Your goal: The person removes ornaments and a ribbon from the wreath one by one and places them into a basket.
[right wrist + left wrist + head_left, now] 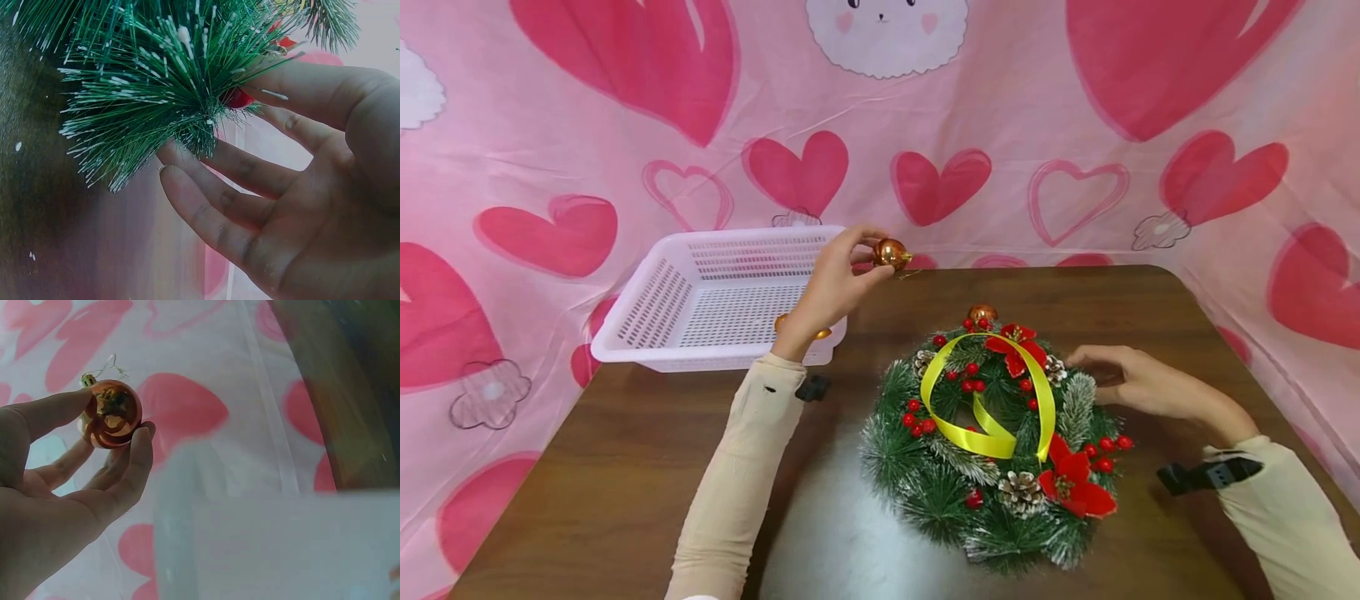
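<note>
Between thumb and fingertips, my left hand (842, 279) pinches a shiny copper-gold Christmas bauble (891, 254), raised beside the right end of the white basket. A thin hanging loop shows on the bauble (114, 415) in the left wrist view. My right hand (1138, 383) grips the right edge of a green Christmas wreath (925, 492), thumb on one side and fingers beneath its frosted needles (181, 106). Red poinsettias, berries, pine cones and a yellow ribbon loop (981, 442) decorate the wreath. Another copper bauble (982, 313) sits at the wreath's far edge.
The white plastic basket (688, 360) stands at the back left of the wooden table (625, 467). Gold baubles (823, 333) lie in its near right corner, partly hidden by my left wrist. A pink heart-patterned cloth (865, 108) hangs behind the table.
</note>
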A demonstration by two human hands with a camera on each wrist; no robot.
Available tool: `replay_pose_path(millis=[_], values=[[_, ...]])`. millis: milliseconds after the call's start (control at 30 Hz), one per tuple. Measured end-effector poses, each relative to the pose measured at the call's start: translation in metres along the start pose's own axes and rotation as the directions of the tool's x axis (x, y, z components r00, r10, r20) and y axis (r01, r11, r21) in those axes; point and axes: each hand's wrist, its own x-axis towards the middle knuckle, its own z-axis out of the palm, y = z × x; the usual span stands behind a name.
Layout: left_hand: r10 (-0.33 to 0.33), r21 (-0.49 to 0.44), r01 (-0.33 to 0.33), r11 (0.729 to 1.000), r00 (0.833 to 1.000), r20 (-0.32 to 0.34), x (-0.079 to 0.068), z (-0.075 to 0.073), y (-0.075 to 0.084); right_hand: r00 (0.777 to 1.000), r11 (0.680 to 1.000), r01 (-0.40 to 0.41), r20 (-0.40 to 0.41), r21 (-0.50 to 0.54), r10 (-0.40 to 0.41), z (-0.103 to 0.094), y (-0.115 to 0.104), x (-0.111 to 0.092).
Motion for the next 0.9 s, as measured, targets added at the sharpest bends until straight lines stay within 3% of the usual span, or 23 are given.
replay_pose_path(millis=[500,700,900], values=[[-0.013,0.186,0.025,0.982,0.998,-0.064,-0.026,-0.034,-0.009,1.0,1.0,0.007,-0.011,-0.013,-0.007,-0.001,0.003,0.0],[-0.051,0.184,0.072,0.98,0.992,-0.115,-0.038,-0.044,-0.018,1.0,1.0,-0.006,-0.001,-0.001,0.006,-0.001,0.002,0.0],[-0.085,0.205,0.111,0.972,0.988,-0.13,-0.039,-0.052,-0.025,1.0,1.0,0.017,-0.006,0.011,-0.017,-0.001,0.003,0.001]])
